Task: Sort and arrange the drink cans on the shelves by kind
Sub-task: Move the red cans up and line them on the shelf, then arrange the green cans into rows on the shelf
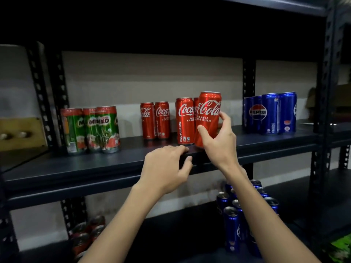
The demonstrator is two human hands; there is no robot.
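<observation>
The right hand (218,141) is gripping a Coke can (208,118) at mid-body, fingers clamped round it. The left hand (167,168) is resting on the shelf (95,168) edge, fingers loosely curled. The can is looking rigid but smooth and dentable, so a mid-height hold is suiting it.

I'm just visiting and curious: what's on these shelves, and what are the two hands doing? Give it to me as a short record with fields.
Upper shelf, left: green Milo cans
Upper shelf, middle: red Coca-Cola cans
Upper shelf, right: blue Pepsi cans
Right hand: grips a Coca-Cola can at the shelf's front, beside another Coca-Cola can
Left hand: rests on the shelf's front edge, holds nothing
Lower shelf: more blue cans at right, red-topped cans at left, blurred
</observation>
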